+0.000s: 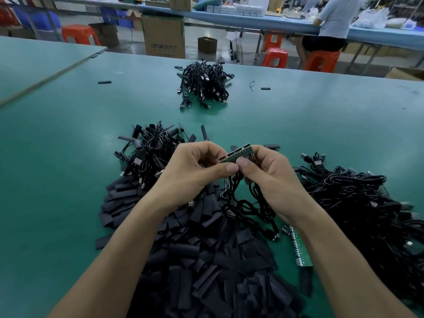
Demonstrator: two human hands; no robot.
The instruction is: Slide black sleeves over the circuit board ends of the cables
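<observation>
1. head view: we see the left hand (195, 167) and the right hand (267, 171) meeting above the middle of the flat teal-green work table (68, 157), thumbs almost touching, both closed together on a strip of small green circuit boards (237, 154).
2. the fingers cover most of that strip; only its upper edge and dark connector ends show, so we cannot tell how many boards it has or whether any sleeve is on it.
3. thin black cables (249, 207) hang from the held boards in loops down to the table between the wrists; where each joins its board is hidden behind the thumbs.
4. under the forearms lies a wide heap of flat black sleeves (206, 271), its near edge cut off by the frame's bottom.
5. a second green circuit board strip (298, 249) lies on the table just beside the right forearm, partly hidden by it.
6. to the right sits a dense tangle of black cables with plugs (367, 214), running out of frame; individual cables cannot be separated.
7. left of the hands is a smaller heap of cables mixed with sleeves (149, 152), and farther back a separate bundle of cables (204, 83).
8. two loose black sleeves (104, 82) lie well apart on the far table.
9. beyond are orange plastic stools (80, 34), a brown cardboard box (164, 36), and a seated person in a pale shirt (335, 17) at a long blue bench (252, 19), head cut off.
</observation>
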